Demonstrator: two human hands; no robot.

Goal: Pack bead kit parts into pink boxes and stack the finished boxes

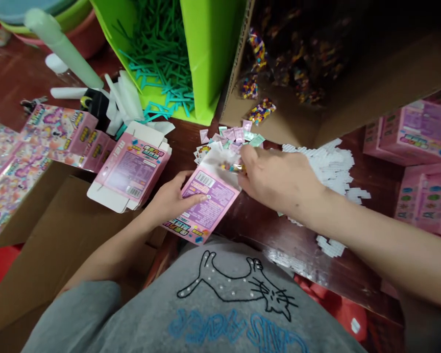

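My left hand [176, 198] is closed around a pink and purple printed carton [209, 203], thumb on its face. The carton is tilted, its open end facing away from me with white flaps up. At that opening, my right hand [275, 176] pinches a small clear bag of coloured beads [233, 167], partly hidden by the fingers and flap. Just beyond lie pink and green sachets [238, 135] and some printed cards [203, 151]. Left of my left hand, flattened-looking pink cartons [132, 166] lie stacked with their flaps out.
A green bin [209, 59] spills teal sticks [165, 63]. Beside it, a cardboard box [353, 108] holds more bead bags [262, 111]. White square pieces [330, 164] lie right of my hand. Pink cartons [422, 132] stand at right, finished-looking boxes [59, 132] at left.
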